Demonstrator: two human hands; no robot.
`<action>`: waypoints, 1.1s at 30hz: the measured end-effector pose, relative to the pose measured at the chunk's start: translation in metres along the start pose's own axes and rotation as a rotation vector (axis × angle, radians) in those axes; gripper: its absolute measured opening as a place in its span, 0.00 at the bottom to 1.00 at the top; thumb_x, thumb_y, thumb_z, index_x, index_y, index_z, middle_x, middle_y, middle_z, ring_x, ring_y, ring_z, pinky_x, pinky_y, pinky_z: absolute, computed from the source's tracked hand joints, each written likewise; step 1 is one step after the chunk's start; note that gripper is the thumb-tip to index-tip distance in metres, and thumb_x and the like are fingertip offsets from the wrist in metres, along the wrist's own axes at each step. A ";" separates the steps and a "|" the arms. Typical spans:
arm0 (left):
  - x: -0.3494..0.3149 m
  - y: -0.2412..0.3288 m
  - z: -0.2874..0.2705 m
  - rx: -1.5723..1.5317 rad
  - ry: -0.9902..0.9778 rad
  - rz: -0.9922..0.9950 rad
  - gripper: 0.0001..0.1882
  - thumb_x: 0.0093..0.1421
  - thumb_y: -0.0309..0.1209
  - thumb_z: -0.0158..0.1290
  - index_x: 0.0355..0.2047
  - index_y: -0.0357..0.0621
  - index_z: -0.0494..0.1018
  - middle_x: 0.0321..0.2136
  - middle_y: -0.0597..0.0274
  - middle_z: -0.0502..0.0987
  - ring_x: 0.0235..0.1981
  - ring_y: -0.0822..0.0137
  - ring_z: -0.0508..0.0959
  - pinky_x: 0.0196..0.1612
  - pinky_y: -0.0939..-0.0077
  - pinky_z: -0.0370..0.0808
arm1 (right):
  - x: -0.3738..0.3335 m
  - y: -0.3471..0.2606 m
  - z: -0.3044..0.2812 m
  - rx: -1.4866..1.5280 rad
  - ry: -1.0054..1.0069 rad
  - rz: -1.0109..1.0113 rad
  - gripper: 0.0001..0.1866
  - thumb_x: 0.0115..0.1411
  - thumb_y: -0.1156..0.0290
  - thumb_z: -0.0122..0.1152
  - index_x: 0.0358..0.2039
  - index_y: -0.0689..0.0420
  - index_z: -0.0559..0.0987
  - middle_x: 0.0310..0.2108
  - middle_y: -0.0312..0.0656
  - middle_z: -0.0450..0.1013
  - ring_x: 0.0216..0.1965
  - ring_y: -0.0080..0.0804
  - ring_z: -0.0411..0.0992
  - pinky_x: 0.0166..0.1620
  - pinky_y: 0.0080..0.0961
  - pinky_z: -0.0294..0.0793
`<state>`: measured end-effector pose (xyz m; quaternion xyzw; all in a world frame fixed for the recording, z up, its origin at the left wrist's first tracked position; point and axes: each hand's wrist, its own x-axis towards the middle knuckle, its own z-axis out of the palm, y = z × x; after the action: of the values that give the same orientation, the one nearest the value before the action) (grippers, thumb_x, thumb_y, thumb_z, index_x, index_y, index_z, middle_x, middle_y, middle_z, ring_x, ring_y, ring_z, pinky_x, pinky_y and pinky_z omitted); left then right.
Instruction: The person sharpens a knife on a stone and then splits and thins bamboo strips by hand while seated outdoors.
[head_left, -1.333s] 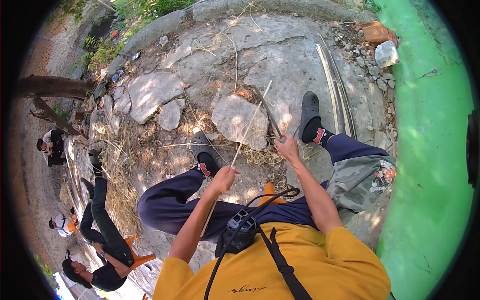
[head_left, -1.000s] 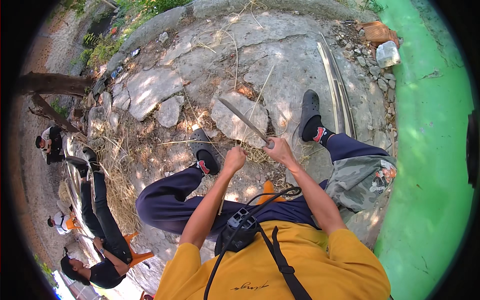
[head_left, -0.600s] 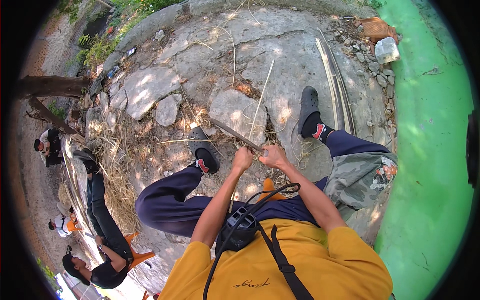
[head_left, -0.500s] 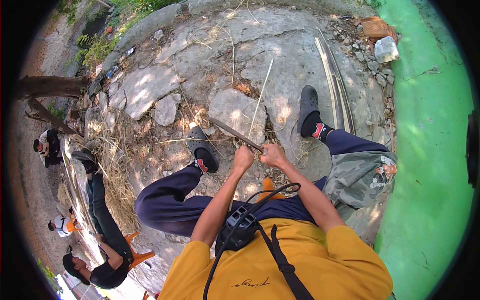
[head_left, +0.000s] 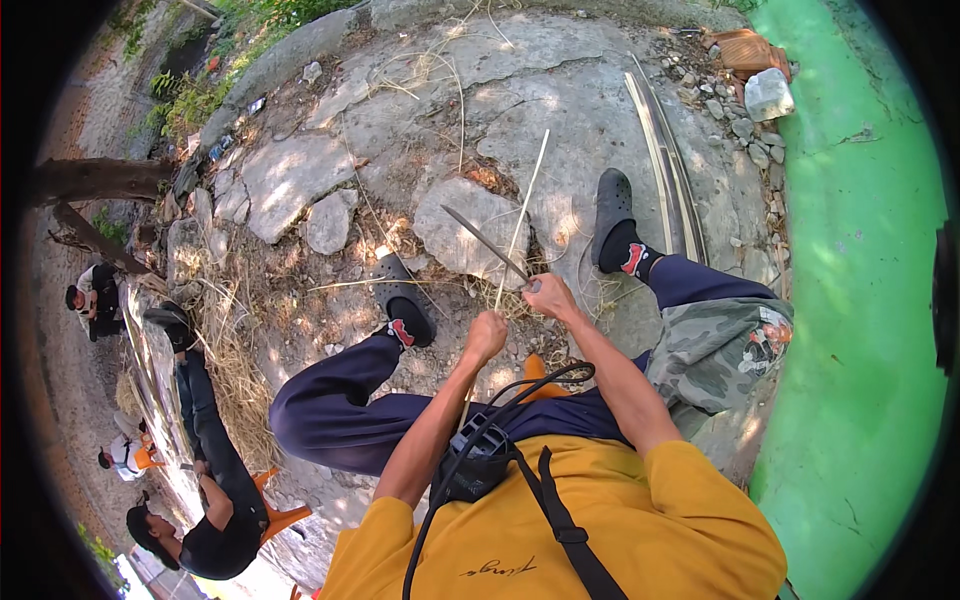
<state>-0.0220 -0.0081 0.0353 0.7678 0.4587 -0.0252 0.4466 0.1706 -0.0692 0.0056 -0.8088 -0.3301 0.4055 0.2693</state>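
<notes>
My right hand (head_left: 549,298) is closed around the handle of a long, narrow knife (head_left: 484,240), its dark blade slanting up to the left. In my left hand (head_left: 486,337) I grip a thin, pale bamboo-like strip (head_left: 524,205). The strip runs away from my fist and past the blade close to the handle; whether the two touch I cannot tell. Its lower end passes down toward my lap, partly hidden by my left arm. Both fists are held between my knees, the left one nearer to me.
Long split strips (head_left: 663,165) lie on the ground beyond my right foot. Broken concrete slabs (head_left: 298,180) and loose shavings (head_left: 240,370) are at the left. A green wall (head_left: 850,300) bounds the right side. A seated person (head_left: 205,480) is at the lower left.
My left hand has come back toward me, apart from the right hand. The knife has turned, its tip now pointing farther forward and to the right than before.
</notes>
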 end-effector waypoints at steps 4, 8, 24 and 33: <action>0.016 0.000 -0.020 -0.324 -0.179 -0.301 0.15 0.70 0.36 0.41 0.31 0.44 0.70 0.15 0.68 0.64 0.12 0.73 0.61 0.14 0.72 0.56 | -0.026 -0.016 0.009 -0.024 -0.123 -0.170 0.23 0.48 0.56 0.66 0.41 0.59 0.83 0.27 0.56 0.77 0.34 0.54 0.77 0.39 0.40 0.75; 0.010 -0.009 -0.026 -0.495 -0.254 -0.347 0.15 0.71 0.37 0.39 0.31 0.45 0.69 0.13 0.71 0.60 0.09 0.75 0.57 0.13 0.74 0.53 | -0.027 -0.019 0.012 -0.099 -0.146 -0.164 0.22 0.47 0.56 0.67 0.41 0.54 0.84 0.30 0.54 0.79 0.36 0.52 0.78 0.40 0.41 0.76; -0.023 0.032 -0.049 -0.644 -0.427 -0.452 0.14 0.74 0.39 0.36 0.32 0.48 0.64 0.15 0.76 0.55 0.11 0.80 0.52 0.12 0.80 0.50 | -0.015 -0.003 0.000 -0.070 -0.082 0.029 0.22 0.48 0.55 0.68 0.42 0.54 0.84 0.33 0.51 0.80 0.39 0.50 0.79 0.43 0.39 0.77; -0.023 0.023 -0.064 -0.748 -0.461 -0.481 0.14 0.74 0.38 0.35 0.32 0.47 0.64 0.15 0.74 0.56 0.10 0.78 0.55 0.11 0.77 0.54 | -0.024 -0.003 0.004 -0.083 -0.076 -0.054 0.22 0.49 0.55 0.67 0.43 0.51 0.84 0.33 0.53 0.80 0.41 0.52 0.79 0.46 0.41 0.77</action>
<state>-0.0422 0.0174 0.0994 0.4021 0.4898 -0.1301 0.7625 0.1555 -0.0848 0.0175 -0.7940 -0.3782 0.4147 0.2336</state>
